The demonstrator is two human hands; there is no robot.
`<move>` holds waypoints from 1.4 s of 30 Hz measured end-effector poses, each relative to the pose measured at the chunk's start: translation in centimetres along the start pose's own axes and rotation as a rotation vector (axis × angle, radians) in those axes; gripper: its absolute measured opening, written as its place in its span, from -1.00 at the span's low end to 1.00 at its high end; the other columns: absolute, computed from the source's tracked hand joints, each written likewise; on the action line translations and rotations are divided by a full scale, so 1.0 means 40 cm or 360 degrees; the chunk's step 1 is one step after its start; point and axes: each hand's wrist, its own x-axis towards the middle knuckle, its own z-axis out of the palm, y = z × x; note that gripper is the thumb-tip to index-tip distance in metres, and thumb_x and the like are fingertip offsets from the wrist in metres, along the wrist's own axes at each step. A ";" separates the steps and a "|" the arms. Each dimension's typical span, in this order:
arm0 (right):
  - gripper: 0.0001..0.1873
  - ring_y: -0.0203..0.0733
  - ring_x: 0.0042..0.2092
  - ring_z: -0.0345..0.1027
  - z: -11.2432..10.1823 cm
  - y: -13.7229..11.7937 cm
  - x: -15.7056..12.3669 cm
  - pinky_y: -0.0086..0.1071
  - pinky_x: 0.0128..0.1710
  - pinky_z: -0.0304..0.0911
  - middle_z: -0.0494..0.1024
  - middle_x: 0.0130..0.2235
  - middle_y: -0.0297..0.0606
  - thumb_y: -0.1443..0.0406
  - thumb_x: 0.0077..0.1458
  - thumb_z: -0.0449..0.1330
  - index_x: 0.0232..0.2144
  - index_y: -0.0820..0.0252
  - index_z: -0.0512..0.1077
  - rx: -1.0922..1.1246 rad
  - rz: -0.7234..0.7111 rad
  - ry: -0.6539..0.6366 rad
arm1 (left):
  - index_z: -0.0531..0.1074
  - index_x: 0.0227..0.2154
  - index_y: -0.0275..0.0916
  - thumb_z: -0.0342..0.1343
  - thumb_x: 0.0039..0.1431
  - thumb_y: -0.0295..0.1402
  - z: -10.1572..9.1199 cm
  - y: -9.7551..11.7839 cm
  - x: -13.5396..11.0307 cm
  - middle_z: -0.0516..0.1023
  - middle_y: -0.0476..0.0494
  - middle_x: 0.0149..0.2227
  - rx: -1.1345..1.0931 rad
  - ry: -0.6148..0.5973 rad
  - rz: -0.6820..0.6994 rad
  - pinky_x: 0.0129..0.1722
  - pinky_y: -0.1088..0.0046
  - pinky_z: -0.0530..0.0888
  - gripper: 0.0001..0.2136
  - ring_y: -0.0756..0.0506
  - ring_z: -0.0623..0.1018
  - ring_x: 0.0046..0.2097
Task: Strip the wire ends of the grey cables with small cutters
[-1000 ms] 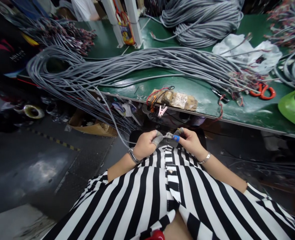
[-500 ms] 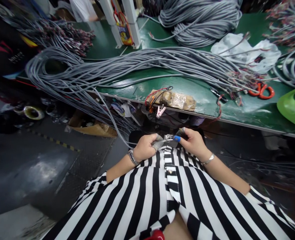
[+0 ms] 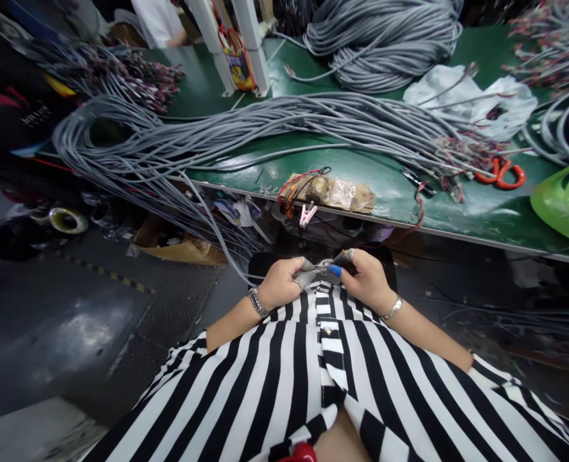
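Observation:
My left hand [image 3: 284, 281] pinches a grey cable [image 3: 236, 264] close to its end, with grey coverings on thumb and finger. The cable runs from that hand up to the bench on the left. Silvery stripped wires [image 3: 322, 266] stick out of the cable end between my hands. My right hand [image 3: 365, 276] is closed on these wires, a blue covering on its thumb and a grey one on a finger. Both hands are in front of my striped shirt, below the bench edge. The exact wire between the right fingertips is too small to make out.
A long bundle of grey cables [image 3: 275, 125] lies across the green bench [image 3: 260, 176]. Orange-handled scissors [image 3: 506, 174], a taped block [image 3: 345, 194], a pink clip [image 3: 307, 215] and a green plastic basket [image 3: 564, 202] are near the front edge. A coil of cable [image 3: 385, 45] sits behind.
My right hand has shifted slightly left, nearer my left hand, and its thumb now covers more of the stripped wires. My left hand keeps its hold on the cable.

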 end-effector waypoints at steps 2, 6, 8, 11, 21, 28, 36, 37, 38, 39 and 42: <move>-0.87 -0.20 -0.36 0.33 0.014 0.001 0.001 -0.36 -0.32 0.23 0.49 -0.41 -0.23 0.23 0.08 0.15 -0.43 0.17 0.39 0.0046 0.0130 0.0076 | 0.46 -0.39 -0.29 0.08 0.15 -0.31 0.005 -0.001 0.003 0.53 -0.07 -0.43 -0.0030 -0.0011 0.0021 -0.36 0.53 0.38 -0.85 0.00 0.49 -0.39; -0.86 -0.23 -0.41 0.33 0.043 0.010 0.013 -0.39 -0.39 0.20 0.50 -0.44 -0.29 0.22 0.06 0.17 -0.46 0.15 0.37 0.0164 0.0434 0.0059 | 0.45 -0.39 -0.29 0.09 0.13 -0.34 0.010 0.001 0.004 0.51 -0.06 -0.45 -0.0028 -0.0080 0.0144 -0.38 0.54 0.37 -0.88 0.02 0.47 -0.42; -0.85 -0.25 -0.43 0.32 0.049 0.017 0.018 -0.40 -0.41 0.19 0.49 -0.45 -0.31 0.21 0.06 0.17 -0.47 0.15 0.37 0.0210 0.0464 0.0011 | 0.45 -0.39 -0.29 0.09 0.12 -0.35 0.010 0.002 0.002 0.50 -0.06 -0.45 -0.0026 -0.0093 0.0178 -0.38 0.55 0.36 -0.88 0.02 0.46 -0.42; -0.82 -0.25 -0.43 0.30 0.043 0.027 0.021 -0.40 -0.40 0.19 0.47 -0.46 -0.30 0.20 0.08 0.16 -0.48 0.16 0.36 0.0240 0.0356 -0.0016 | 0.45 -0.38 -0.29 0.09 0.13 -0.33 0.011 -0.003 0.001 0.51 -0.05 -0.44 -0.0100 -0.0065 0.0128 -0.37 0.56 0.37 -0.87 0.03 0.46 -0.41; -0.84 -0.23 -0.40 0.34 0.016 0.031 0.019 -0.40 -0.37 0.22 0.49 -0.44 -0.26 0.21 0.08 0.16 -0.45 0.17 0.39 0.0221 0.0249 0.0054 | 0.43 -0.33 -0.31 0.09 0.11 -0.28 0.017 0.001 0.050 0.51 -0.05 -0.43 -0.0681 -0.0107 -0.0283 -0.47 0.59 0.43 -0.82 0.07 0.49 -0.48; -0.81 -0.23 -0.40 0.33 0.010 0.032 0.018 -0.39 -0.38 0.22 0.48 -0.44 -0.26 0.18 0.11 0.14 -0.45 0.16 0.38 0.0171 0.0222 0.0054 | 0.42 -0.40 -0.31 0.07 0.09 -0.39 0.020 0.009 0.068 0.52 -0.04 -0.49 -0.0583 -0.0173 -0.0369 -0.59 0.64 0.34 -0.90 0.09 0.47 -0.57; -0.80 -0.23 -0.41 0.29 0.010 0.029 0.009 -0.38 -0.38 0.18 0.44 -0.46 -0.25 0.19 0.11 0.14 -0.46 0.20 0.39 0.0073 0.0165 0.0005 | 0.47 -0.46 -0.25 0.06 0.08 -0.37 0.009 0.021 0.083 0.53 -0.04 -0.49 0.0215 -0.0044 -0.0084 -0.44 0.53 0.28 -0.88 -0.01 0.48 -0.44; -0.80 -0.24 -0.42 0.28 0.010 0.028 0.008 -0.39 -0.39 0.17 0.44 -0.47 -0.26 0.19 0.10 0.14 -0.47 0.20 0.39 0.0088 0.0187 -0.0009 | 0.47 -0.47 -0.24 0.05 0.06 -0.38 0.009 0.022 0.087 0.53 -0.06 -0.49 0.0344 -0.0027 -0.0079 -0.44 0.51 0.27 -0.89 -0.03 0.47 -0.43; -0.80 -0.25 -0.44 0.28 0.009 0.028 0.007 -0.40 -0.41 0.16 0.44 -0.48 -0.27 0.20 0.10 0.14 -0.47 0.21 0.38 0.0132 0.0206 -0.0030 | 0.46 -0.49 -0.24 0.05 0.05 -0.40 0.010 0.021 0.090 0.52 -0.06 -0.50 0.0443 -0.0006 -0.0081 -0.45 0.50 0.25 -0.89 -0.04 0.46 -0.44; -0.79 -0.27 -0.46 0.27 0.007 0.029 0.006 -0.41 -0.42 0.15 0.43 -0.50 -0.29 0.19 0.10 0.15 -0.47 0.21 0.38 0.0197 0.0211 -0.0058 | 0.44 -0.51 -0.24 0.04 0.03 -0.42 0.013 0.019 0.093 0.50 -0.06 -0.52 0.0492 0.0014 -0.0082 -0.46 0.50 0.24 -0.90 -0.03 0.44 -0.45; -0.74 -0.32 -0.51 0.22 -0.004 0.035 0.007 -0.43 -0.46 0.12 0.40 -0.54 -0.33 0.15 0.10 0.13 -0.51 0.20 0.36 0.0340 0.0084 -0.0180 | 0.40 -0.54 -0.26 0.01 0.00 -0.47 0.030 0.010 0.099 0.47 -0.03 -0.53 0.0265 0.0060 -0.0070 -0.44 0.52 0.25 -0.90 0.00 0.41 -0.46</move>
